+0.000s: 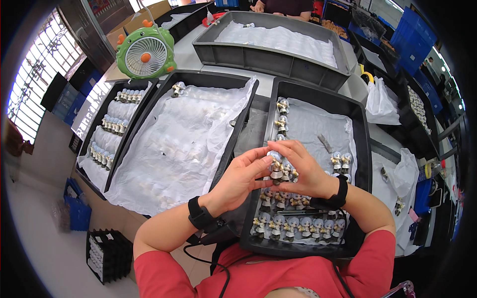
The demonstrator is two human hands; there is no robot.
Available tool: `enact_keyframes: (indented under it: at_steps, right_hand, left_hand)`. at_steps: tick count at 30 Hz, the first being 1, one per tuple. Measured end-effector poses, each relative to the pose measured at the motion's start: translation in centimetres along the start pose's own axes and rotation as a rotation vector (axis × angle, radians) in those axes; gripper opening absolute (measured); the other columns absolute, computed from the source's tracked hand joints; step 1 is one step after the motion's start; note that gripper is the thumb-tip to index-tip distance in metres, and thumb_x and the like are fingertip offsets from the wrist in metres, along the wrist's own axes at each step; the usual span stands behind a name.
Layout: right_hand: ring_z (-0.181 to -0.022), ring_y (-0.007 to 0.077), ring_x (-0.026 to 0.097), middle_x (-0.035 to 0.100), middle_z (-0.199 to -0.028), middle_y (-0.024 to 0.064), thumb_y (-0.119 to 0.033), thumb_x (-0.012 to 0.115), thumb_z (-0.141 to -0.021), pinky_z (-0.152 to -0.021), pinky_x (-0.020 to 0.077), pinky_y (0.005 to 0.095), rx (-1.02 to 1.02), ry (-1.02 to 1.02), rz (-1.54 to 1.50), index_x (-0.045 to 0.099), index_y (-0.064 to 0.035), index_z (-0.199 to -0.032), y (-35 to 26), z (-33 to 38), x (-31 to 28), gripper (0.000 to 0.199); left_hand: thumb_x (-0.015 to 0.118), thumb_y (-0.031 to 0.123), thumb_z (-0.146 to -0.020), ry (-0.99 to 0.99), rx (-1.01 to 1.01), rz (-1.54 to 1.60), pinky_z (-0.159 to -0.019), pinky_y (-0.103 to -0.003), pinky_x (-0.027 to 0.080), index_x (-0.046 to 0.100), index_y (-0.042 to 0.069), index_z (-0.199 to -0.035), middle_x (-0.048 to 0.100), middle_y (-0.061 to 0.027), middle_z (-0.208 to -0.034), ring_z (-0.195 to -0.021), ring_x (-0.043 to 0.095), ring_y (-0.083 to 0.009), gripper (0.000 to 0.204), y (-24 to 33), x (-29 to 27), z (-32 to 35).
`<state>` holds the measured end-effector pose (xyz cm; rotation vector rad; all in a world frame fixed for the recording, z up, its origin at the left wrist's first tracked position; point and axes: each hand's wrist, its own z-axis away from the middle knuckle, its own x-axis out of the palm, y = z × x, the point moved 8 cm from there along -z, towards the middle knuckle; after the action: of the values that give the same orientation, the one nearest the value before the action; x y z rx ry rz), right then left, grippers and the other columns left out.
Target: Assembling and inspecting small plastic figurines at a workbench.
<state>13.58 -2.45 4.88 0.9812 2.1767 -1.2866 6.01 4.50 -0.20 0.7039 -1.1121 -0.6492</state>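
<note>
Both hands are raised together over the black tray (365,164) in front of me. My left hand (243,174) and my right hand (309,169) close their fingertips around a small figurine (275,166) with pale hair and a white-and-gold outfit. More figurines show between my palms; whether they are held or lie in the tray behind, I cannot tell. Below my hands, a front row of figurines (290,227) lies on the white liner, with another row behind it. A thin dark stick-like tool (303,212) rests across them. Other figurines (282,107) line the tray's far left side.
Left of me, a black tray (252,97) with white wrapping holds one figurine at its far corner; a narrower one (158,84) carries rows of them. Behind stand a green fan (145,55) and a grey crate (268,62). Another person (285,7) is across the table.
</note>
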Motion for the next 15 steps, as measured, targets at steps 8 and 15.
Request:
enact_keyframes:
  at_steps: [8,15]
  right_hand:
    - [-0.107,0.0281,0.047,0.048,-0.122,0.0095,-0.006,0.078,-0.057,-0.091,0.0397,0.0383,0.064,0.063,-0.121,0.041,-0.0068,-0.128,0.7,0.5,0.1,0.08]
    - [-0.107,0.0227,0.047,0.048,-0.125,0.0051,-0.007,0.077,-0.061,-0.087,0.0398,0.0341,0.178,0.032,-0.263,0.043,-0.011,-0.127,1.5,0.8,0.2,0.075]
  left_hand:
    - [0.052,0.026,-0.093,0.057,0.059,-0.044,-0.084,-0.032,0.045,0.044,0.008,-0.125,0.053,-0.0001,-0.109,-0.097,0.052,-0.0096,0.037,0.2,-0.4,0.3]
    - [0.052,0.03,-0.093,0.088,0.08,-0.055,-0.081,-0.031,0.048,0.048,0.008,-0.116,0.055,-0.0004,-0.103,-0.092,0.055,-0.0092,0.032,-0.1,-0.9,-0.2]
